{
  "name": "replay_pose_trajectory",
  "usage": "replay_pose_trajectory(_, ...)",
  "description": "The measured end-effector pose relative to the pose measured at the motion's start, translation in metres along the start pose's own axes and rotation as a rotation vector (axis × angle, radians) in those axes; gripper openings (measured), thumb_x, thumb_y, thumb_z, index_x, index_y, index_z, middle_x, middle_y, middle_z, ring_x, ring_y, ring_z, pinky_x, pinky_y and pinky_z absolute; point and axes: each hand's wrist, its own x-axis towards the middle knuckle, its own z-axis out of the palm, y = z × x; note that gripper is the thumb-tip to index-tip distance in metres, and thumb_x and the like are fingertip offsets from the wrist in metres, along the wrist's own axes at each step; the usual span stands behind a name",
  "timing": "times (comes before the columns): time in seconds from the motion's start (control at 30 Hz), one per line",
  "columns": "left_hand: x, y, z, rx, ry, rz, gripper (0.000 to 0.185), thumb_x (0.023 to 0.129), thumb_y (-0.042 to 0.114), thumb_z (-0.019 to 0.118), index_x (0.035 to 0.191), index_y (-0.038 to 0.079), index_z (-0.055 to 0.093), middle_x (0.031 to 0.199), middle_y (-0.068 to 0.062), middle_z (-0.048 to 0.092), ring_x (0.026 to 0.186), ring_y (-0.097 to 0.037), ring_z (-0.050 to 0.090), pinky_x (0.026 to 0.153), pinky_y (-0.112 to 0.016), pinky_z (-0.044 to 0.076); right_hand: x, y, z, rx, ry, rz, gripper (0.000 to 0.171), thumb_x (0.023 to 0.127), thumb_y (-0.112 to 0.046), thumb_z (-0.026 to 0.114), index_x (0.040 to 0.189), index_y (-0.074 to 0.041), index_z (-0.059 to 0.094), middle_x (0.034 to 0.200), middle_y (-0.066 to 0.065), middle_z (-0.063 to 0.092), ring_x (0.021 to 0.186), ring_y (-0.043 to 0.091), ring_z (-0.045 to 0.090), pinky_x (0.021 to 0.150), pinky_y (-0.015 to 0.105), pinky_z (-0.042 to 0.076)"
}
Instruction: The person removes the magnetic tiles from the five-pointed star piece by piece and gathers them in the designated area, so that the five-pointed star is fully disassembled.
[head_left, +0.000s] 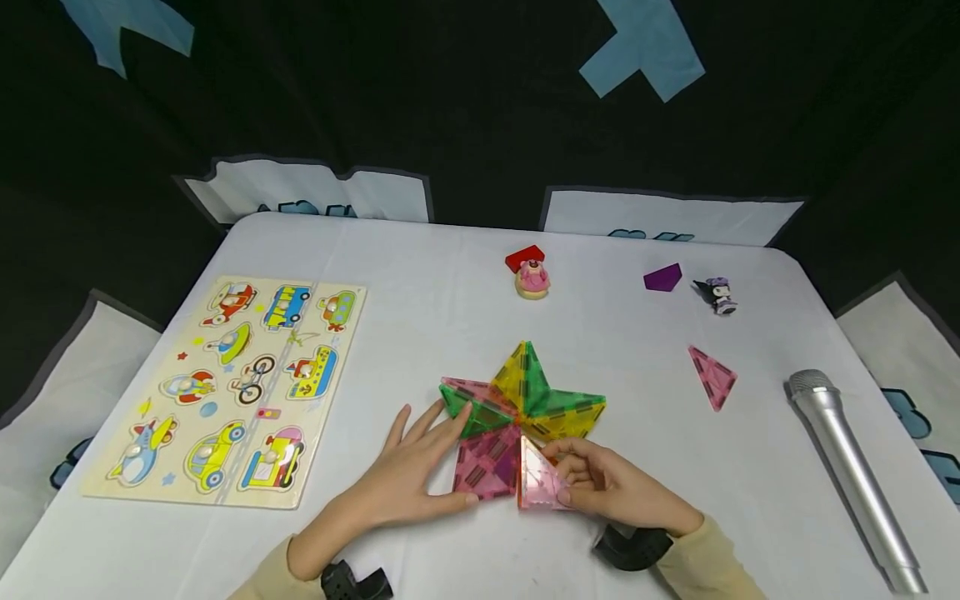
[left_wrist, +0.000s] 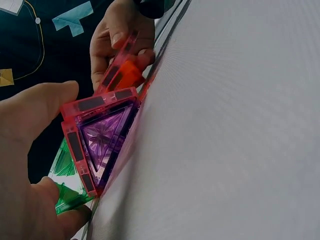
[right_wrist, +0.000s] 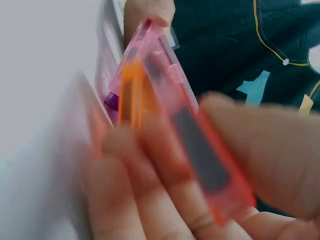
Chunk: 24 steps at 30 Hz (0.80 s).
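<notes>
A star of translucent magnetic tiles (head_left: 555,404) in yellow, green, pink and purple lies in front of me. My left hand (head_left: 420,462) is spread along its left side, fingertips at the green point and thumb by the bottom of the pink-and-purple point (left_wrist: 102,137). Between thumb and fingers, my right hand (head_left: 607,483) pinches a pink triangular magnetic tile (head_left: 536,479) at the star's lower right. In the right wrist view this tile (right_wrist: 200,150) is blurred, with an orange tile (right_wrist: 131,95) just beyond it.
A wooden picture puzzle board (head_left: 225,392) lies at left. Toward the back are a red tile (head_left: 523,257), a pink bear figure (head_left: 532,279), a purple tile (head_left: 663,277) and a small dark-and-white figure (head_left: 722,296). At right lie a pink triangle tile (head_left: 712,377) and a silver microphone (head_left: 855,479).
</notes>
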Motion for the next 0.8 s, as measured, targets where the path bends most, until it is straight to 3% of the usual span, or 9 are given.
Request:
replay_pose_trajectory(0.2, 0.000, -0.001, 0.001, 0.008, -0.003, 0.004, 0.096, 0.076, 0.070, 0.048, 0.146, 0.018, 0.007, 0.146, -0.002, 0.022, 0.136, -0.022, 0.007, 0.103, -0.053, -0.005, 0.001, 0.004, -0.001, 0.005, 0.058, 0.032, 0.046, 0.089, -0.003, 0.055, 0.126, 0.014, 0.036, 0.114, 0.023, 0.047, 0.098, 0.015, 0.053, 0.080, 0.023, 0.046)
replay_pose_trajectory(0.33, 0.000, -0.001, 0.000, 0.005, -0.009, 0.001, 0.096, 0.076, 0.070, 0.047, 0.146, 0.018, 0.006, 0.147, -0.003, 0.022, 0.136, -0.023, 0.007, 0.102, -0.053, -0.005, 0.003, 0.007, 0.000, 0.013, 0.071, 0.007, 0.044, 0.089, 0.000, 0.052, 0.125, 0.018, 0.034, 0.115, 0.025, 0.047, 0.097, 0.012, 0.055, 0.077, 0.022, 0.047)
replay_pose_trajectory(0.5, -0.001, -0.001, 0.001, 0.010, -0.007, 0.000, 0.096, 0.076, 0.070, 0.048, 0.146, 0.018, 0.006, 0.147, -0.003, 0.021, 0.136, -0.024, 0.008, 0.102, -0.053, -0.005, 0.004, 0.008, 0.001, 0.057, 0.081, 0.033, 0.041, 0.090, 0.001, 0.049, 0.123, 0.019, 0.032, 0.111, 0.018, 0.049, 0.097, 0.010, 0.054, 0.076, 0.021, 0.047)
replay_pose_trajectory(0.63, 0.000, -0.001, 0.001, 0.018, -0.009, -0.002, 0.097, 0.076, 0.069, 0.048, 0.146, 0.018, 0.005, 0.147, -0.003, 0.022, 0.136, -0.024, 0.008, 0.102, -0.053, -0.005, 0.002, 0.001, 0.003, 0.118, 0.024, 0.014, 0.040, 0.091, 0.002, 0.046, 0.122, 0.019, 0.030, 0.112, 0.014, 0.049, 0.097, 0.011, 0.053, 0.075, 0.021, 0.046)
replay_pose_trajectory(0.73, 0.000, -0.001, 0.001, 0.022, -0.009, -0.003, 0.096, 0.077, 0.068, 0.048, 0.146, 0.017, 0.006, 0.147, -0.002, 0.022, 0.135, -0.024, 0.009, 0.103, -0.053, -0.005, -0.002, -0.006, 0.002, 0.150, -0.050, -0.044, 0.037, 0.091, 0.004, 0.044, 0.123, 0.017, 0.030, 0.122, 0.011, 0.045, 0.106, 0.011, 0.051, 0.080, 0.022, 0.044)
replay_pose_trajectory(0.8, 0.000, -0.001, 0.001, 0.022, -0.006, -0.003, 0.096, 0.077, 0.068, 0.048, 0.146, 0.017, 0.006, 0.146, -0.002, 0.023, 0.135, -0.025, 0.010, 0.102, -0.053, -0.005, -0.004, -0.011, -0.003, 0.160, -0.051, -0.093, 0.035, 0.091, 0.005, 0.044, 0.123, 0.014, 0.033, 0.122, 0.009, 0.045, 0.105, 0.011, 0.052, 0.080, 0.023, 0.045)
